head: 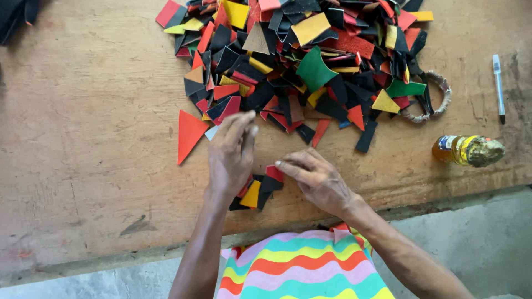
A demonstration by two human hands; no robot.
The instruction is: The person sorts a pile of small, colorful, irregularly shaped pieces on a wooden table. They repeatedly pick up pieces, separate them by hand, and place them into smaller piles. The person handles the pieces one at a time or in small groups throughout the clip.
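My left hand [231,155] lies flat, fingers stretched toward the near edge of a big heap of leather scraps [310,61] in red, black, yellow, orange and green. My right hand [316,178] rests beside it, fingertips touching a small stack of cut pieces [263,191] in red, black and yellow that sits between and partly under both hands. A large orange triangle [189,134] lies alone just left of my left hand. Neither hand visibly grips a piece.
The worn wooden tabletop [88,138] ends at a near edge above a concrete floor. At the right lie a small bottle of yellow liquid [465,150], a pen [499,88] and a woven ring [435,99]. A striped multicoloured garment [302,266] covers my lap.
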